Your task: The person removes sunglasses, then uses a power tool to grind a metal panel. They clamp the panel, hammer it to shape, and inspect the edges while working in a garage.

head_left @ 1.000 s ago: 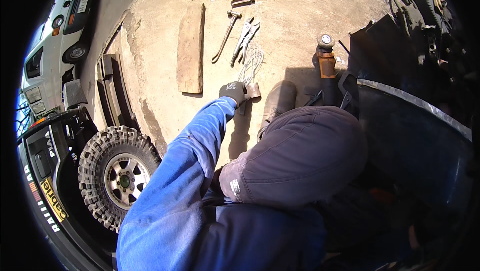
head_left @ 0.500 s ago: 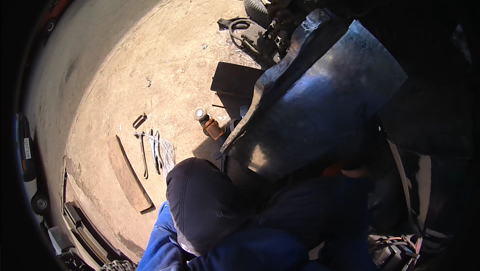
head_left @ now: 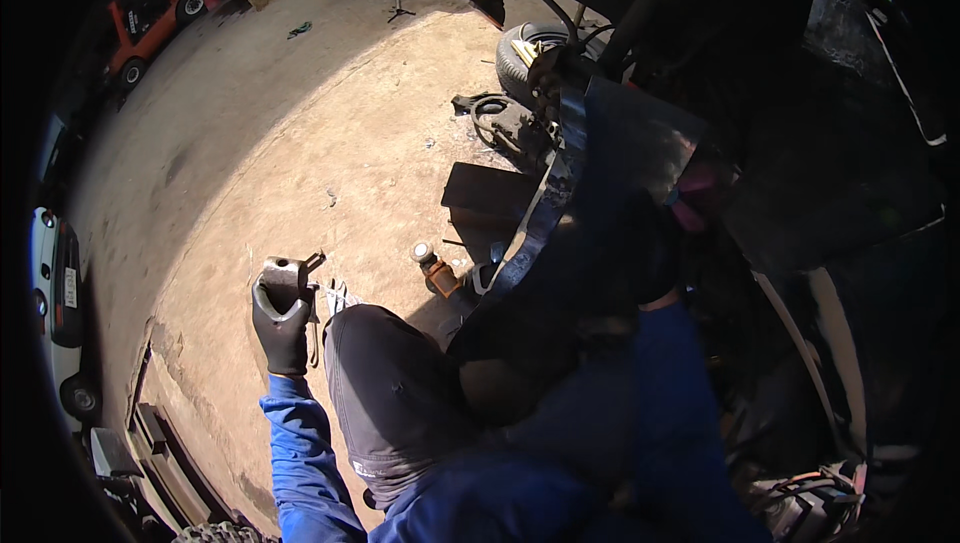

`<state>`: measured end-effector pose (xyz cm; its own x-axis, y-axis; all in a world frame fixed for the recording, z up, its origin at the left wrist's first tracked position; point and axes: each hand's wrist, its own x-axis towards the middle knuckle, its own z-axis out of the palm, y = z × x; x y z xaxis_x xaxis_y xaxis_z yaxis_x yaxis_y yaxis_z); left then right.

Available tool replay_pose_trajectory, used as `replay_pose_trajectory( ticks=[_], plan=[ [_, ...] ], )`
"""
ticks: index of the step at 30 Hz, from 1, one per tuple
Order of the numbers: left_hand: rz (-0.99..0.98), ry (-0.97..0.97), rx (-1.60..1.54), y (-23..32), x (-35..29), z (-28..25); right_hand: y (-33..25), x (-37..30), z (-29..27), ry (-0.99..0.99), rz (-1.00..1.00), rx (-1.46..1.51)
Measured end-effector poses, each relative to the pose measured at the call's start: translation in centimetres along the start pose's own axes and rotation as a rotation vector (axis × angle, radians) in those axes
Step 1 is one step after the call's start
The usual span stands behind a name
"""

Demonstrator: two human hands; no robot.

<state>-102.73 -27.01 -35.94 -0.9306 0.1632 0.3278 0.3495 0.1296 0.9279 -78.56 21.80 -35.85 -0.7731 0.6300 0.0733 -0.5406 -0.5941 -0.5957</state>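
Note:
My left hand (head_left: 280, 328), in a dark glove with a pale thumb area, is closed around a heavy metal block (head_left: 285, 271) with a round hole in it. It is above the floor, left of my knee. My right hand (head_left: 655, 253), also dark-gloved, reaches forward into deep shadow by the large sheet-metal panel (head_left: 650, 133); its fingers cannot be made out. The panel's bent edge (head_left: 540, 213) catches the light. Close to that hand is something pink (head_left: 690, 198). Pliers (head_left: 338, 297) lie partly hidden beyond my knee.
An orange-brown jack-like tool (head_left: 438, 275) stands beside the panel, near a dark box (head_left: 490, 188). Farther off are greasy vehicle parts (head_left: 505, 128) and a tyre (head_left: 515, 63). Long strips (head_left: 170, 463) lie at lower left. Cars (head_left: 65, 303) stand along the left side.
My left hand has come into view on the left, holding the metal block. The panel shows narrower and darker, apparently tilted. My right arm now stretches forward, and the view has shifted.

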Motion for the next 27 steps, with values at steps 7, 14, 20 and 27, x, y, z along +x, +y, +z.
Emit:
replay_pose_trajectory(
  ticks=[7, 14, 20, 27],
  plan=[
    [0.278, -0.272, -0.126, 17.1, 0.1, 7.9, 0.7, -0.2, 2.0, -0.121, -0.325, -0.525],
    [0.129, -0.614, -0.601, 22.1, -4.8, 17.3, 0.7, 2.0, -1.7, -0.172, -0.389, -0.555],
    [0.413, -0.498, -0.303, 23.5, -5.7, 17.2, 0.8, 2.6, -0.1, -0.332, -0.607, -1.243],
    [0.369, -0.570, -0.379, 20.5, -4.4, 16.5, 1.8, 0.2, 2.9, -0.329, -0.729, -1.651]
  ],
)
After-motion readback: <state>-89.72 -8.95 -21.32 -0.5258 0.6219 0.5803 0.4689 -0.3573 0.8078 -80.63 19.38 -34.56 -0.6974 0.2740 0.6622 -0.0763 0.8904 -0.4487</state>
